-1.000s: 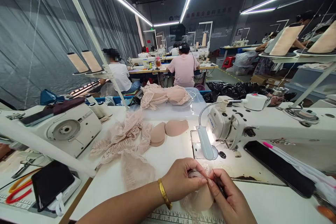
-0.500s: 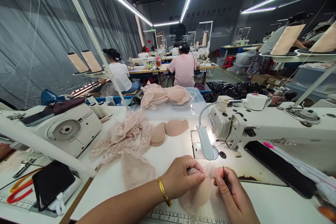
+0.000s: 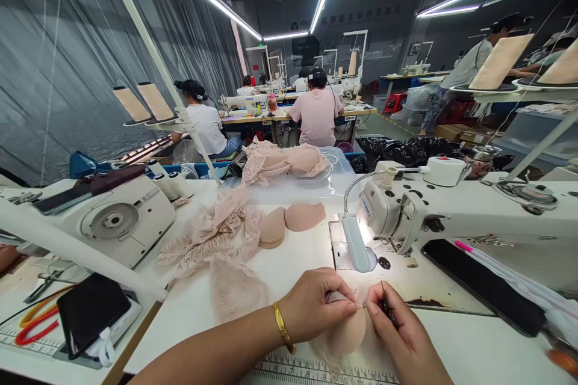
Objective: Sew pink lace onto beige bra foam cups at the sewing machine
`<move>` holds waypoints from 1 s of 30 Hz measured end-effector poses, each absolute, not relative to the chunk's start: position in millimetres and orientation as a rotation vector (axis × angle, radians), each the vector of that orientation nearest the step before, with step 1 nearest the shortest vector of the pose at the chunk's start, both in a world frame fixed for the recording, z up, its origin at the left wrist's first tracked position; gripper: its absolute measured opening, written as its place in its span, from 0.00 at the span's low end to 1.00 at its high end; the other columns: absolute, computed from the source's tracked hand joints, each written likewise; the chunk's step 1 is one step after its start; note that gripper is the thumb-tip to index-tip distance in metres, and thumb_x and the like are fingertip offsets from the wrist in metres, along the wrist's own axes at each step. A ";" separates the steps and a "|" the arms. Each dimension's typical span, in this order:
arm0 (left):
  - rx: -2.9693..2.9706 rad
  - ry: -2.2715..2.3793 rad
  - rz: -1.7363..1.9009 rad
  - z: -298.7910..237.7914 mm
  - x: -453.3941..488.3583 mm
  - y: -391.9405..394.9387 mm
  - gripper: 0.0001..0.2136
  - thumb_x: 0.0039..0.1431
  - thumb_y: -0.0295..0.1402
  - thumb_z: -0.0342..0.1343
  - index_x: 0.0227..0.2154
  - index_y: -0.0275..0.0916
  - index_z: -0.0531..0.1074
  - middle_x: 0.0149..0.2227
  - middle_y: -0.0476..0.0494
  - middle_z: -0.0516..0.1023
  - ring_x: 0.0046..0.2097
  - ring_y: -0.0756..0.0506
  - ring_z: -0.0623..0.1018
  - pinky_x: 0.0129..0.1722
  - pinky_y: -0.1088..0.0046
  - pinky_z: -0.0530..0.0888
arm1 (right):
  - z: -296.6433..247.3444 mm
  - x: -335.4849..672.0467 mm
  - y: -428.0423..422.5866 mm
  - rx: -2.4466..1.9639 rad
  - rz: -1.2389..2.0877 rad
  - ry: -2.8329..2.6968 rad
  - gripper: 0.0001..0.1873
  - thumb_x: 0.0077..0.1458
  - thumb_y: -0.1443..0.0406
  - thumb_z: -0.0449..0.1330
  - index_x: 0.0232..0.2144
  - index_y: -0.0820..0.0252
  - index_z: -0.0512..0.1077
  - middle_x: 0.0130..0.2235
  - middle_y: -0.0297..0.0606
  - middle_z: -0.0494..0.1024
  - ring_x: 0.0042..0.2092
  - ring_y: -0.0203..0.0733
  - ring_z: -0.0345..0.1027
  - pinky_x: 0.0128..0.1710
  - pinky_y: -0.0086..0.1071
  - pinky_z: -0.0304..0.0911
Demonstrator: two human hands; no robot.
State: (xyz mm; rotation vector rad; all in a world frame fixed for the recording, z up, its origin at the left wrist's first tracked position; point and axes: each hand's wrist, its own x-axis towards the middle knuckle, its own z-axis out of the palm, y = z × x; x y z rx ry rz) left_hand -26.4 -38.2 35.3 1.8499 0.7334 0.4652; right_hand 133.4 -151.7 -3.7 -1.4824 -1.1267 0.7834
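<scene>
Pinching a beige cup (image 3: pixel 352 334) in left hand (image 3: pixel 309 308), dark pointed tool (image 3: pixel 386 307) in right hand (image 3: pixel 401 329).

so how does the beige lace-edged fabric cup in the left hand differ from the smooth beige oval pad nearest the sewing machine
The cup has sheer lace along its edge; the pad shows none. The left hand pinches the cup; the pad lies on the white table, in neither hand. Both are beige and rounded.
</scene>
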 end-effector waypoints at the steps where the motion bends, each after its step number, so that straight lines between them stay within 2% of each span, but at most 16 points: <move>1: 1.852 0.733 0.464 34.8 -26.6 -38.2 0.06 0.55 0.34 0.67 0.33 0.38 0.84 0.33 0.47 0.75 0.37 0.47 0.74 0.40 0.72 0.68 | -5.5 133.8 -152.4 -1.498 0.809 -1.097 0.22 0.70 0.44 0.51 0.32 0.51 0.65 0.31 0.29 0.65 0.34 0.40 0.63 0.36 0.32 0.62; 4: 1.874 0.679 0.508 31.5 -27.1 -37.7 0.07 0.54 0.35 0.67 0.32 0.38 0.83 0.41 0.43 0.74 0.41 0.45 0.75 0.44 0.70 0.71 | -10.2 132.0 -154.4 -1.513 0.847 -1.029 0.22 0.70 0.43 0.51 0.34 0.51 0.66 0.32 0.30 0.66 0.35 0.41 0.63 0.36 0.32 0.62; 7: 1.847 0.526 0.533 28.3 -27.1 -37.0 0.07 0.53 0.35 0.67 0.30 0.37 0.79 0.55 0.37 0.71 0.55 0.39 0.75 0.54 0.64 0.71 | -11.7 127.4 -155.6 -1.488 0.820 -1.009 0.21 0.69 0.43 0.52 0.37 0.51 0.67 0.32 0.30 0.66 0.36 0.42 0.64 0.36 0.32 0.63; 8: 1.814 0.468 0.515 27.6 -26.8 -36.9 0.08 0.54 0.36 0.67 0.29 0.36 0.77 0.56 0.36 0.71 0.57 0.38 0.74 0.56 0.63 0.70 | -11.3 125.6 -155.9 -1.471 0.808 -1.016 0.20 0.69 0.43 0.53 0.37 0.51 0.67 0.32 0.30 0.66 0.35 0.42 0.64 0.36 0.32 0.64; 10: 1.746 0.395 0.473 26.9 -25.9 -36.8 0.11 0.56 0.39 0.66 0.28 0.36 0.74 0.55 0.37 0.74 0.56 0.39 0.74 0.55 0.63 0.70 | -9.9 122.2 -156.3 -1.413 0.779 -1.059 0.19 0.71 0.46 0.52 0.36 0.50 0.66 0.32 0.29 0.65 0.35 0.41 0.62 0.37 0.31 0.64; 12: 1.694 0.405 0.440 27.1 -24.8 -37.1 0.15 0.55 0.42 0.66 0.26 0.36 0.70 0.47 0.40 0.76 0.46 0.44 0.75 0.47 0.68 0.71 | -8.1 119.0 -156.6 -1.348 0.738 -1.129 0.18 0.74 0.49 0.49 0.34 0.51 0.64 0.32 0.29 0.62 0.34 0.40 0.60 0.35 0.31 0.62; 14: 1.649 0.464 0.360 28.3 -24.2 -37.4 0.18 0.53 0.44 0.67 0.24 0.37 0.66 0.36 0.45 0.73 0.35 0.50 0.69 0.35 0.73 0.67 | -6.7 115.9 -157.0 -1.312 0.658 -1.190 0.17 0.75 0.53 0.48 0.33 0.51 0.62 0.32 0.29 0.61 0.33 0.39 0.58 0.35 0.31 0.60; 16: 1.631 0.516 0.283 30.2 -24.3 -37.7 0.19 0.51 0.44 0.67 0.25 0.39 0.63 0.29 0.51 0.68 0.29 0.53 0.62 0.29 0.75 0.60 | -5.8 113.0 -157.3 -1.315 0.559 -1.228 0.15 0.76 0.57 0.47 0.34 0.51 0.61 0.33 0.29 0.61 0.34 0.40 0.58 0.35 0.32 0.58; 18: 1.653 0.555 0.264 31.8 -24.9 -37.9 0.18 0.48 0.43 0.69 0.28 0.39 0.66 0.28 0.54 0.66 0.29 0.53 0.61 0.28 0.76 0.60 | -5.3 110.5 -157.3 -1.326 0.464 -1.252 0.14 0.76 0.59 0.46 0.35 0.51 0.59 0.34 0.29 0.60 0.34 0.40 0.57 0.35 0.33 0.57; 22: 1.669 0.588 0.265 32.4 -25.4 -37.9 0.19 0.46 0.44 0.70 0.36 0.38 0.75 0.35 0.50 0.72 0.35 0.50 0.68 0.35 0.75 0.66 | -5.9 108.7 -156.1 -1.357 0.359 -1.256 0.13 0.77 0.60 0.45 0.35 0.51 0.59 0.35 0.30 0.59 0.34 0.40 0.55 0.34 0.35 0.55; 27: 1.639 0.643 0.254 36.1 -25.6 -37.2 0.18 0.46 0.46 0.70 0.32 0.35 0.79 0.33 0.47 0.78 0.36 0.48 0.72 0.39 0.72 0.68 | -6.8 113.3 -155.6 -1.410 0.360 -1.190 0.14 0.76 0.58 0.46 0.35 0.51 0.60 0.34 0.30 0.60 0.33 0.41 0.57 0.35 0.36 0.55; 30: 1.627 0.674 0.277 38.8 -26.9 -36.6 0.18 0.46 0.45 0.70 0.31 0.35 0.80 0.33 0.47 0.79 0.37 0.47 0.74 0.41 0.71 0.69 | -4.3 116.3 -158.9 -1.465 0.500 -1.151 0.15 0.75 0.53 0.47 0.35 0.50 0.62 0.32 0.29 0.62 0.32 0.40 0.58 0.34 0.35 0.57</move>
